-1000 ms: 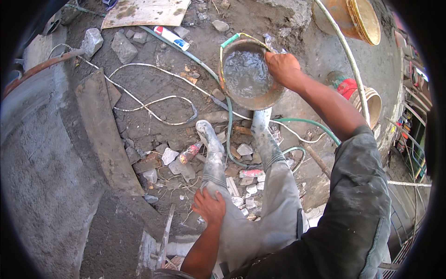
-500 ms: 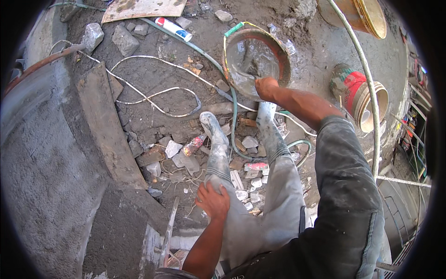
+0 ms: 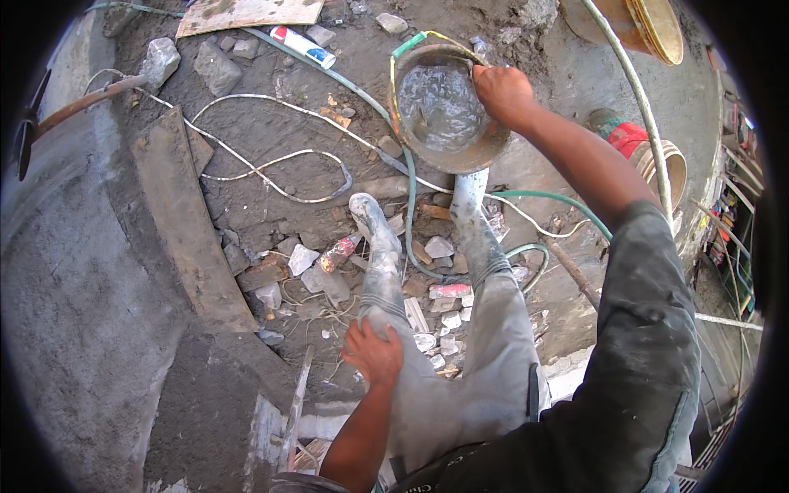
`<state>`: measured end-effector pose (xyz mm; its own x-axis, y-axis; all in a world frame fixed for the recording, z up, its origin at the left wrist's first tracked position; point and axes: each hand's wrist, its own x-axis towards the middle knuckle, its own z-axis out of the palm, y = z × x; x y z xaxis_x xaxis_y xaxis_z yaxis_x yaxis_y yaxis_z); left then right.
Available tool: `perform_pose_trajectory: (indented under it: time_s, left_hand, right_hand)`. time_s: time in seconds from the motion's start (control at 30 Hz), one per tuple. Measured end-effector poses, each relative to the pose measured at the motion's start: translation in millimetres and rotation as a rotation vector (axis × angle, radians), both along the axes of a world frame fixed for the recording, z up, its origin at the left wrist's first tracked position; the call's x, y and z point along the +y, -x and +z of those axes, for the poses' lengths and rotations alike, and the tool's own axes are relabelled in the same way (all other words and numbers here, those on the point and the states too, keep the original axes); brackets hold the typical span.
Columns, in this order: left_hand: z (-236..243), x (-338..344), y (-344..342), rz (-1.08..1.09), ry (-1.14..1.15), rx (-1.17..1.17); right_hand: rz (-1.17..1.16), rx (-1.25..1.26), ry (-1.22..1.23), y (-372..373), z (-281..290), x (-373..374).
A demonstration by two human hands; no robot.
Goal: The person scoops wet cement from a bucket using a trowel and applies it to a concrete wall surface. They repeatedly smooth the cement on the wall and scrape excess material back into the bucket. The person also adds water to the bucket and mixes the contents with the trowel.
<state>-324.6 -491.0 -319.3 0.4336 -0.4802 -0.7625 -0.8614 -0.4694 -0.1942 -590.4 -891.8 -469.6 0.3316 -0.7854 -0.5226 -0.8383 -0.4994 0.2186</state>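
A round mud-stained bucket (image 3: 472, 158) stands at the toe of my right boot (image 3: 468, 197). Grey, rippled, watery liquid (image 3: 441, 107) partly fills it. Its wire handle, with a green grip (image 3: 408, 44), lies against the far left rim. My right hand (image 3: 503, 94) is closed at the bucket's right rim; whatever its fingers hold is hidden. My left hand (image 3: 372, 352) rests on my left leg just above the boot (image 3: 378, 238), fingers spread and holding nothing.
Green hose (image 3: 412, 214) and white cable (image 3: 271, 103) loop around the bucket. Broken stones (image 3: 325, 283) and crushed cans lie between my boots. A plank (image 3: 189, 222) is at left, a white tube (image 3: 302, 47) beyond. More buckets (image 3: 649, 156) stand at right, behind a pale rod (image 3: 641, 99).
My right hand has moved from the bucket's near rim up to its right rim. The liquid is now rippling. My left hand stays on my leg.
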Motion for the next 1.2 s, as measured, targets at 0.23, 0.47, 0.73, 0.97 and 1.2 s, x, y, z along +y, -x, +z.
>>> perform_pose_trajectory:
  time_s: [0.23,0.47,0.73,0.97,1.2]
  left_hand:
    - [-0.6,5.6,0.1,-0.019,0.025,-0.019]
    - [2.8,4.9,0.8,0.007,0.087,0.008]
    - [1.0,5.3,1.7,-0.020,0.034,0.000]
    - [2.4,-3.9,6.4,-0.062,0.016,-0.015]
    - [1.3,-9.6,13.7,-0.083,-0.040,-0.038]
  right_hand:
    - [-0.195,0.195,-0.119,-34.0,-101.0,76.7]
    - [-0.160,0.122,-0.468,-36.9,-89.3,97.5]
    - [-0.477,-0.027,-0.952,-32.1,-76.7,97.0]
    - [-1.584,-0.939,-1.256,-23.4,-72.2,90.6]
    - [-1.128,-0.543,-0.867,2.4,-41.8,36.0]
